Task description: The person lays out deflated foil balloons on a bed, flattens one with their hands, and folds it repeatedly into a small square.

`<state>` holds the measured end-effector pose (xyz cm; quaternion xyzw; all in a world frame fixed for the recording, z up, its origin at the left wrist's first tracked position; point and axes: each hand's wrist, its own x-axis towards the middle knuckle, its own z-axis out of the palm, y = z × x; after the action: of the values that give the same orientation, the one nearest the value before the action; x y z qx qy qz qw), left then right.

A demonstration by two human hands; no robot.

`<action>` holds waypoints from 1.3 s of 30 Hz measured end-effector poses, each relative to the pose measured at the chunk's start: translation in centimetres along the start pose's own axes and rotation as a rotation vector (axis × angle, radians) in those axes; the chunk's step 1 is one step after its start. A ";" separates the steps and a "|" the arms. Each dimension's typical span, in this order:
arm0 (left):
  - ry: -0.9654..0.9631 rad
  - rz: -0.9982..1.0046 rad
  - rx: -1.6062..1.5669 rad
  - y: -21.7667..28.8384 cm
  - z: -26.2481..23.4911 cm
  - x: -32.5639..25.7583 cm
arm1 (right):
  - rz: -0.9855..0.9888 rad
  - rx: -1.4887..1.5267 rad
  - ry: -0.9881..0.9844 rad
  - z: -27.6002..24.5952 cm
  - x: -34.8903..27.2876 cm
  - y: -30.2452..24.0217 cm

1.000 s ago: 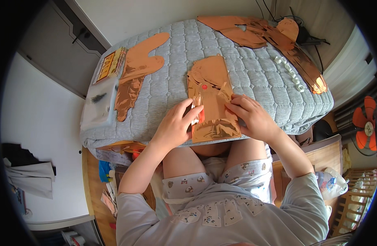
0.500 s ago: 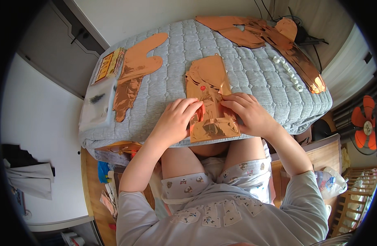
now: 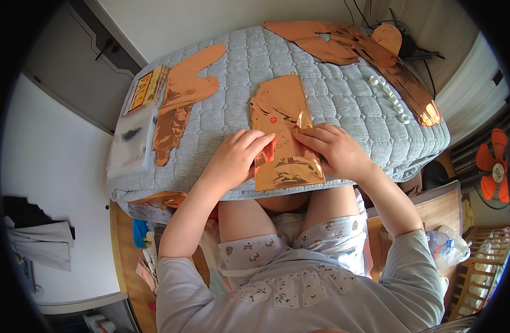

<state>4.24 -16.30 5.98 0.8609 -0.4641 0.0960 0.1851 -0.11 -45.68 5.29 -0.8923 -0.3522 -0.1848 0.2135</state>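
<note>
A folded, deflated copper-coloured foil balloon [image 3: 288, 172] lies flat in front of me at the mattress's near edge, with a small red spot near its middle. My left hand [image 3: 239, 156] grips its left side, fingertips on top of the foil and thumb near the edge. On the opposite side my right hand [image 3: 337, 149] is closed on the foil in the same way, fingers bent over it. The undersides of both hands are hidden. Left of them rests another flat copper foil balloon [image 3: 180, 91]; more copper foil [image 3: 343, 44] spreads over the far right.
The grey quilted mattress [image 3: 238, 72] carries everything. On its left are a printed packet [image 3: 146, 89] and a clear plastic bag [image 3: 134, 144]. A curled white strip [image 3: 389, 95] lies at right. An orange-bladed fan [image 3: 492, 166] and a low wooden table [image 3: 432, 208] stand right.
My fingers have shifted slightly on the foil, the left hand a little to the left. The foil between them looks flatter and smoother.
</note>
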 end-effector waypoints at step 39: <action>0.140 -0.631 -0.724 -3.3 0.5 2.6 | 0.827 0.294 0.110 1.3 6.5 1.9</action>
<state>8.46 -16.85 5.66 0.8315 -0.1705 -0.0749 0.5234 5.86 -42.68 6.82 -0.9071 0.0239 -0.0790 0.4128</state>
